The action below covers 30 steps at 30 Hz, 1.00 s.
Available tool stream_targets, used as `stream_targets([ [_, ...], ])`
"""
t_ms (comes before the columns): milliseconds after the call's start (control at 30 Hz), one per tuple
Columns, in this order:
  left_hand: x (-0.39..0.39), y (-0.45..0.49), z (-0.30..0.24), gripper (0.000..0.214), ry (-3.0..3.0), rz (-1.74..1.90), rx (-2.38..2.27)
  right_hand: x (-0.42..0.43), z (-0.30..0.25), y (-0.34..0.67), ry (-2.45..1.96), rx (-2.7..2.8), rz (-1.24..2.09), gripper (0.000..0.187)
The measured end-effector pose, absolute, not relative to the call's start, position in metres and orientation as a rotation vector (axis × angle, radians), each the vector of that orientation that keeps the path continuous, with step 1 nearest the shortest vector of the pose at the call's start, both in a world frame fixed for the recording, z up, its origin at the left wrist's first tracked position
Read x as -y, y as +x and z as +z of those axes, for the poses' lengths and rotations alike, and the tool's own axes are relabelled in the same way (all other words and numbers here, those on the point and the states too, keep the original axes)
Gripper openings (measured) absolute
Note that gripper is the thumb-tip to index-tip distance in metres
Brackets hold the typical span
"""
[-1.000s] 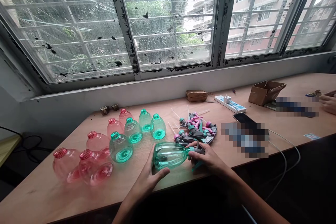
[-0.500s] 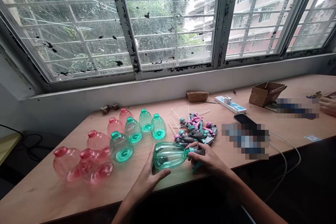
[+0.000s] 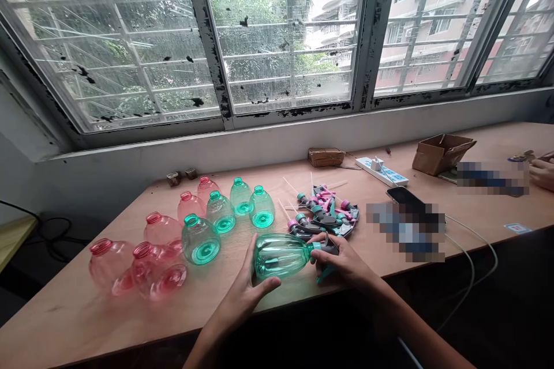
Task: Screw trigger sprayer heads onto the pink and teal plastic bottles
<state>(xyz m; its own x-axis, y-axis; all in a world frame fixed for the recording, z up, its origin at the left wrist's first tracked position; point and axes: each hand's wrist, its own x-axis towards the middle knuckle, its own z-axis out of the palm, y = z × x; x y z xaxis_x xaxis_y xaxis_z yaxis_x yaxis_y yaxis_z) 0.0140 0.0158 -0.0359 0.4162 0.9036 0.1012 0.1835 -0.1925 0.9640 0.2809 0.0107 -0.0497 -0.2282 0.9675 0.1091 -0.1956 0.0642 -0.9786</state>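
A clear green spray bottle [image 3: 281,256] lies sideways between my hands near the table's front edge, its base to the left. My left hand [image 3: 251,285] cups the base, thumb along the near side. On its neck sits a grey and green trigger sprayer [image 3: 331,247], with the fingers of my right hand [image 3: 335,259] closed round it. Just beyond is a pile of loose trigger sprayers [image 3: 324,213] in pink, grey and green, with thin tubes sticking out. To the left stand several open green bottles [image 3: 201,242] and several open pink bottles [image 3: 158,271].
Farther back are a small cardboard box [image 3: 325,157], a white power strip [image 3: 381,172] and an open carton [image 3: 442,154]. A phone [image 3: 411,203] with a white cable lies at right beside blurred items. Another person's hand [image 3: 542,172] shows at the far right edge.
Both hands keep the same hold on the green spray bottle, which has barely moved. The whole view has shifted very slightly.
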Motion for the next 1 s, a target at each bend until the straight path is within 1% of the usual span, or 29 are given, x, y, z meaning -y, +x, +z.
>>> stream_targets([
  [67,-0.0172,0.0130,-0.0379,0.096,1.655,0.877,-0.943,-0.0111,-0.0499,0.2812,-0.877,1.266,1.396,0.040],
  [133,-0.0170,0.0136,-0.0373,0.094,1.667,0.879,-0.943,-0.0123,-0.0504,0.2813,-0.864,1.259,1.399,0.039],
  [333,-0.0117,0.0183,-0.0301,0.104,1.710,0.881,-0.957,-0.0156,-0.0502,0.2804,-0.843,1.240,1.372,0.036],
  [500,-0.0125,0.0167,-0.0324,0.109,1.689,0.875,-0.984,-0.0136,-0.0496,0.2801,-0.863,1.260,1.371,0.040],
  [700,-0.0157,0.0162,-0.0330,0.094,1.662,0.870,-0.969,-0.0111,-0.0467,0.2796,-0.891,1.266,1.359,0.043],
  [1000,-0.0128,0.0176,-0.0321,0.108,1.642,0.868,-0.911,-0.0125,-0.0473,0.2791,-0.895,1.261,1.352,0.044],
])
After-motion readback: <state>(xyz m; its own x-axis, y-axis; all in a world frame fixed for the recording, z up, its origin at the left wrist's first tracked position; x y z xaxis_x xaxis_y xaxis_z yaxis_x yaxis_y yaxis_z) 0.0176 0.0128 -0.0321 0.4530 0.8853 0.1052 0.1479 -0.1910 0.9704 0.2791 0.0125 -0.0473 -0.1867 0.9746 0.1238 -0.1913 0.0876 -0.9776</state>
